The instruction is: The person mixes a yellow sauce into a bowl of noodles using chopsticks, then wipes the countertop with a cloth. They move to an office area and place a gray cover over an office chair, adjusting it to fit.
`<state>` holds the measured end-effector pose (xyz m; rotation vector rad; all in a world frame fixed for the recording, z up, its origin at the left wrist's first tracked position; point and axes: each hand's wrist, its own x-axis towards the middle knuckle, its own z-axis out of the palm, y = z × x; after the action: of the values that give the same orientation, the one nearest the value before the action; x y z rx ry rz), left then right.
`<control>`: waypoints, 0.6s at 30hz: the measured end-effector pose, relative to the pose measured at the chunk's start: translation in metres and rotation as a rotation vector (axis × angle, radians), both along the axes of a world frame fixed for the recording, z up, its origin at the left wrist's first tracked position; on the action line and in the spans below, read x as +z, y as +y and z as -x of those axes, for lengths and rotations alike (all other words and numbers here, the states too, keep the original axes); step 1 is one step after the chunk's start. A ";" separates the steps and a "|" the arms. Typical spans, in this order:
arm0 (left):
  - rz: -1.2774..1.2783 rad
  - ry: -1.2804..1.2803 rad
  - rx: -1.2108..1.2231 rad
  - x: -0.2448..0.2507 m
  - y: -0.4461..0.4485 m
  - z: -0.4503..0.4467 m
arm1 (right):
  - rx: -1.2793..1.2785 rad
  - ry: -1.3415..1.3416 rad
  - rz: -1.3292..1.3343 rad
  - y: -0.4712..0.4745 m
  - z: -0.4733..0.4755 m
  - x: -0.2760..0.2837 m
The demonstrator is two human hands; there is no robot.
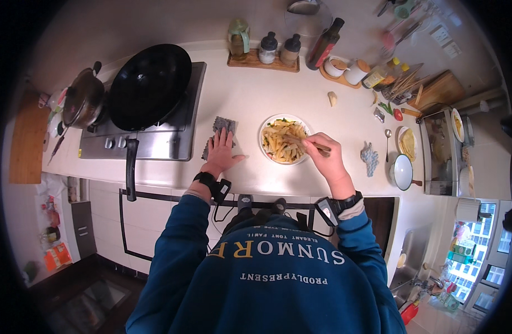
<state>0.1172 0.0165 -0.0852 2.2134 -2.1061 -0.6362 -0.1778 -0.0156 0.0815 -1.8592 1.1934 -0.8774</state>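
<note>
A round white plate on the countertop holds pale, thick-cut strips of cooked food mixed with bits of green. Wooden chopsticks are gripped in my right hand, just right of the plate, and their tips reach into the strips. My left hand lies palm down with its fingers spread, partly over a dark grey cloth left of the plate. Most of that cloth's lower part is covered by the hand.
A black wok sits on the gas stove, its handle jutting past the counter edge. Seasoning jars and a dark bottle line the back. Rightward lie a crumpled blue-white cloth, a spoon and an enamel pan.
</note>
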 end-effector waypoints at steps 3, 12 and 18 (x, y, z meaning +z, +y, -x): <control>0.017 -0.001 0.002 -0.001 0.005 0.002 | 0.077 -0.048 -0.056 0.016 -0.001 0.001; -0.009 -0.011 0.005 -0.001 0.003 0.003 | 0.093 -0.014 0.165 0.008 -0.012 -0.043; 0.017 -0.022 0.007 -0.002 0.003 0.004 | -0.052 -0.079 0.043 -0.005 0.003 -0.031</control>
<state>0.1128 0.0197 -0.0876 2.2283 -2.1048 -0.5934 -0.1813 -0.0205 0.0501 -1.8173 1.1870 -1.0040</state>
